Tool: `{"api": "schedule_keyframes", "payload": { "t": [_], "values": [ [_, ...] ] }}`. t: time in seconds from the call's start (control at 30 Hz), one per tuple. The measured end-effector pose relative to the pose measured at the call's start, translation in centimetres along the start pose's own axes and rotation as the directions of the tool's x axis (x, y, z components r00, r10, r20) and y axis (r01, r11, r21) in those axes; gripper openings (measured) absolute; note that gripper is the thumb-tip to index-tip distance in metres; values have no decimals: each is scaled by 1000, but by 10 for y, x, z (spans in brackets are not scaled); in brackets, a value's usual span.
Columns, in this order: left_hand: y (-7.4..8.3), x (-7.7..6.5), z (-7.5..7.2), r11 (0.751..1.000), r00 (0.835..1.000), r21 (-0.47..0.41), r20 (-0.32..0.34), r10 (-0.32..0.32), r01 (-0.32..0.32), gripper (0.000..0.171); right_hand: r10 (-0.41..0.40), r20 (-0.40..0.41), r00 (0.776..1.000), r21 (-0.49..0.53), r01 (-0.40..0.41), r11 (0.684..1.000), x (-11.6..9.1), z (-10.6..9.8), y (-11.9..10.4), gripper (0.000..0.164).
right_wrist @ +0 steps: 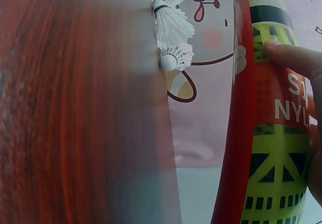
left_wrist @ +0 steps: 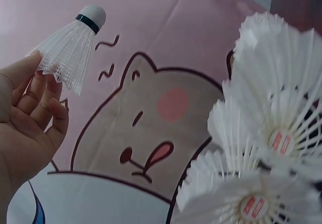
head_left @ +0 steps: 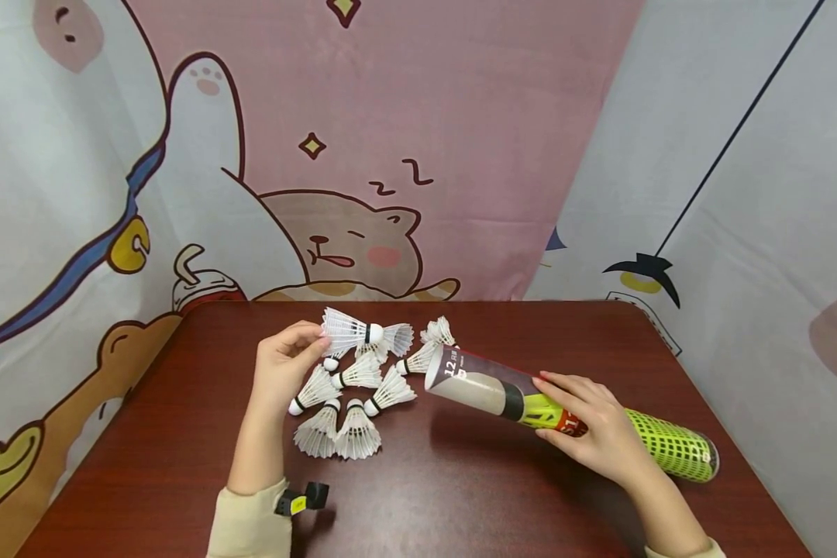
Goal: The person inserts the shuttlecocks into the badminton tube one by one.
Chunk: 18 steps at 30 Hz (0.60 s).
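My left hand (head_left: pixel 282 364) pinches a white shuttlecock (head_left: pixel 346 331) by the skirt edge between thumb and fingers. The shuttlecock is held over the other shuttlecocks, its cork pointing right in the head view; the left wrist view shows the white cork (left_wrist: pixel 93 17) with a dark band. My right hand (head_left: pixel 593 430) grips a clear shuttlecock tube (head_left: pixel 474 381) round its middle. The tube slants, its left end raised and facing the shuttlecocks. Yellow-green netted skirts (head_left: pixel 669 446) show through its right part, and a red label (right_wrist: pixel 274 93) shows under the fingers in the right wrist view.
Several loose white feather shuttlecocks (head_left: pixel 357 435) lie in a loose cluster on the dark red-brown table (head_left: pixel 460 496), left of the tube. A patterned cloth (head_left: pixel 460 139) hangs behind the table and at its sides. A black strap device (head_left: pixel 300 500) sits on the left wrist.
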<state>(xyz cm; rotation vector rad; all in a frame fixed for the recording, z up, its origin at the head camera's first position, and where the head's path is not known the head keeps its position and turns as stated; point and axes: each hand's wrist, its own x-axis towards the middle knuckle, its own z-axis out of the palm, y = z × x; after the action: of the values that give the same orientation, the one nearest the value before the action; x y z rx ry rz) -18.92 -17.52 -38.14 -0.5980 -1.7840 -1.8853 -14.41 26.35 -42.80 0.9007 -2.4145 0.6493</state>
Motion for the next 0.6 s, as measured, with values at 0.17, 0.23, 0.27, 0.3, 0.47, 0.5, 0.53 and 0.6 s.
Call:
{"api": "schedule_keyframes", "payload": {
  "t": [0.17,0.23,0.27,0.3,0.47,0.5,0.53,0.6],
  "values": [
    [2,-2,15,1000,997,20,81,-7,5,10,-5,-1,1000,3,5,1000,0,1,0,68],
    [4,-3,21,999,995,51,99,-16,11,9,-7,-2,1000,5,7,1000,0,1,0,67],
    [4,-4,25,998,994,69,107,-21,14,9,-9,-3,1000,4,9,1000,0,2,0,66],
    [4,-4,27,996,993,87,111,-28,18,9,-8,-2,1000,3,8,1000,0,2,0,66],
    [2,-6,36,988,990,152,140,-35,14,10,-5,4,1000,6,5,1000,1,2,-1,70],
    [1,-6,37,989,988,146,150,-37,15,9,-3,5,1000,6,3,1000,1,2,-1,71],
    [0,-7,39,990,986,139,160,-40,18,9,-5,4,1000,7,5,1000,1,2,-1,71],
    [-2,-9,43,992,982,123,184,-44,21,8,-8,2,1000,6,8,1000,1,2,-1,71]
  ]
}}
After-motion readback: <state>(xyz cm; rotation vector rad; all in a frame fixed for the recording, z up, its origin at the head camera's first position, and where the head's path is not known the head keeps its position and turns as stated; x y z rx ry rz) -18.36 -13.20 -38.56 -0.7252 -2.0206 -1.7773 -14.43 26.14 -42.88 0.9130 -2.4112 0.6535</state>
